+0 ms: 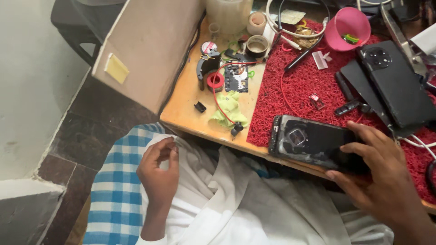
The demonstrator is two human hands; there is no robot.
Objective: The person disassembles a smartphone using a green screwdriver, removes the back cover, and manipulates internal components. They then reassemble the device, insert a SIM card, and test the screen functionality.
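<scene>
1. Here, the right hand [383, 170] grips a dark phone body [313, 141] at its right end, fingers curled over the top edge, thumb underneath.
2. The phone body lies back-up at the near edge of the red mat [299, 86], partly overhanging the wooden table [186, 97]; its back is scuffed and smeared.
3. The left hand [159, 170] rests over the lap on white cloth [227, 204], off the table. Fingers are curled loosely, thumb and forefinger close together; whether anything is pinched between them, cannot tell.
4. Far right on the mat: a black phone with round camera ring [395, 81], beside a pink cup [347, 28].
5. Left of the mat: a small circuit board [236, 78], a red tape roll [215, 81], a green cloth [230, 108].
6. A blue checked cloth [116, 190] lies near left.
</scene>
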